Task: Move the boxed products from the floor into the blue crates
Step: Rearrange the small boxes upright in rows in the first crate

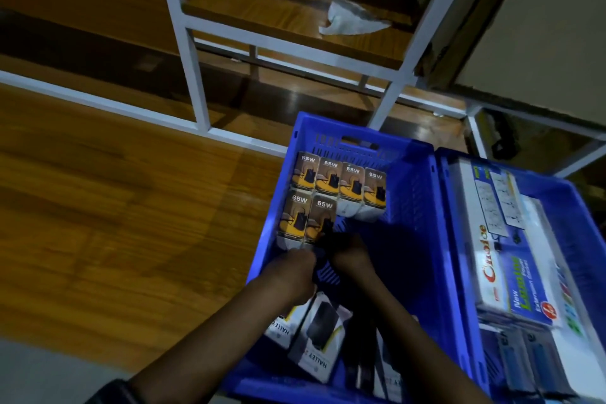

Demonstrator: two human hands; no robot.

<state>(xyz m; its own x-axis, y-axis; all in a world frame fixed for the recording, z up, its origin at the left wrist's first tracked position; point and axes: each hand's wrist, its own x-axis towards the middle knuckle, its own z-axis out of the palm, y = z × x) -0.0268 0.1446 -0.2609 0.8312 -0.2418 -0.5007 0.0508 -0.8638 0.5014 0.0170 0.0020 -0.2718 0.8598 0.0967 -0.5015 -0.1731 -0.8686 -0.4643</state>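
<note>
Boxed products: six small brown-and-yellow cardboard boxes marked 65W (328, 197) stand in two rows against the far-left corner of your left blue crate, four behind, two in front.
Left crate: the blue slotted plastic crate (413, 207) also holds white-and-black boxes marked HALLEY (319, 343) lying tilted at its near edge.
Right crate: a second blue plastic crate (570, 203) touches the first along its right wall; it carries a long white-and-blue extension-socket box (511, 259).
Left hand: your left hand (293, 274) sits at the near end of the front-row boxes, fingers curled; what they pinch is too blurred and dark to tell.
Right hand: your right hand (347, 252) is just beside it, at the near-right 65W box; its grip cannot be told either.
Floor: glossy brown wood-plank flooring (108, 207) runs left of the crates.
Room: a white metal shelving frame (193, 72) stands beyond the crates, with a crumpled white cloth (347, 18) on its wooden shelf; the light is dim.
</note>
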